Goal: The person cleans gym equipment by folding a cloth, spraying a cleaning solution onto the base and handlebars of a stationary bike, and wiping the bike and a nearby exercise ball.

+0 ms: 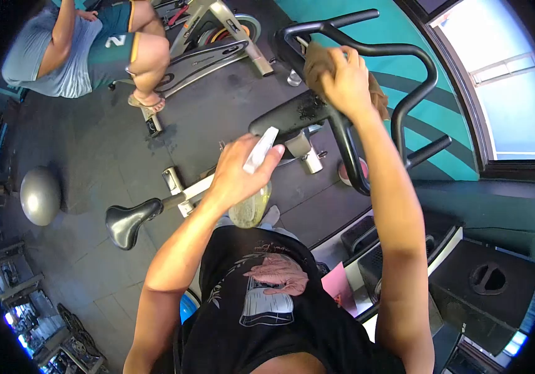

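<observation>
My left hand (242, 169) is closed around the neck of a spray bottle with a white trigger head (261, 149). The bottle's clear body (250, 209), with yellowish liquid in it, hangs below the hand. My right hand (347, 84) presses a brown cloth (322, 67) against the console area of an exercise bike, between its black handlebars (426, 71). Wet-looking spots mark the dark bike frame cover (295, 115) just below the cloth. The bike's black saddle (133, 223) is at the left, beyond my left forearm.
A seated person (86, 56) is at the upper left, beside another bike (224, 28). A grey exercise ball (40, 196) rests on the floor. To the right are a window (504, 81) and a black speaker-like box (485, 280); a pink sheet (340, 288) is nearer me.
</observation>
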Demonstrator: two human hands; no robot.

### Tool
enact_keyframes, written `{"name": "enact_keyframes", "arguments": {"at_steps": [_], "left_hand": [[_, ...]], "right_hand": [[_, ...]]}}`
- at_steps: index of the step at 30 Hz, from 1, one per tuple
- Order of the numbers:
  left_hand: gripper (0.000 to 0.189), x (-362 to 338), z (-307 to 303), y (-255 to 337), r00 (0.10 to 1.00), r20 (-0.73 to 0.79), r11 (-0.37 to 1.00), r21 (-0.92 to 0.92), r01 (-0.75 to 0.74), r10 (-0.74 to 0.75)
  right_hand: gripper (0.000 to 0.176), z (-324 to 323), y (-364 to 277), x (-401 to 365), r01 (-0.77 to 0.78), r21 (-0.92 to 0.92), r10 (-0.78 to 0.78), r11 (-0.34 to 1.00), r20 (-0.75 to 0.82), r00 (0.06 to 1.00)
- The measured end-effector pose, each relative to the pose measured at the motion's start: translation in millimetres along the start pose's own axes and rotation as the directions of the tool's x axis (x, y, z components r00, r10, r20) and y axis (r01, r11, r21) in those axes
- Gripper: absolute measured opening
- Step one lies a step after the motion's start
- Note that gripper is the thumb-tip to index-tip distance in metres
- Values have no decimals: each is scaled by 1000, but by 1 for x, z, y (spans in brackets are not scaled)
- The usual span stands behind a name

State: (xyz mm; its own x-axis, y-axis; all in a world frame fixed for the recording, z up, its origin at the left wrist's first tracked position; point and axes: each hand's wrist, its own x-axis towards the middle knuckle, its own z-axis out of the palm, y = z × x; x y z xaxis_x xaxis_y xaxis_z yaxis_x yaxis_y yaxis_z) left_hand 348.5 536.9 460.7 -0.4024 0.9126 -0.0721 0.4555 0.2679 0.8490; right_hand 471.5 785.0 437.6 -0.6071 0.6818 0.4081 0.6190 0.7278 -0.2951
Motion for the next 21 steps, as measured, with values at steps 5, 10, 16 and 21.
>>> {"name": "enact_keyframes", "arguments": {"at_steps": [5, 10, 16, 21], "left_hand": [[33, -12, -21, -50, 988, 149, 994, -113, -12, 29], [28, -18, -35, -88, 970, 209, 972, -219, -79, 126], [31, -2, -52, -103, 934, 296, 962, -241, -128, 198], [26, 27, -67, -104, 911, 330, 942, -300, -149, 249]], "right_hand": [[49, -9, -60, -43, -236, -347, 220, 908, -85, 972], [41, -5, -93, -74, -170, -422, 193, 890, 12, 981], [11, 8, -87, -38, -312, -499, 293, 808, -119, 949], [27, 12, -133, -83, -257, -479, 228, 839, -119, 966]]}}
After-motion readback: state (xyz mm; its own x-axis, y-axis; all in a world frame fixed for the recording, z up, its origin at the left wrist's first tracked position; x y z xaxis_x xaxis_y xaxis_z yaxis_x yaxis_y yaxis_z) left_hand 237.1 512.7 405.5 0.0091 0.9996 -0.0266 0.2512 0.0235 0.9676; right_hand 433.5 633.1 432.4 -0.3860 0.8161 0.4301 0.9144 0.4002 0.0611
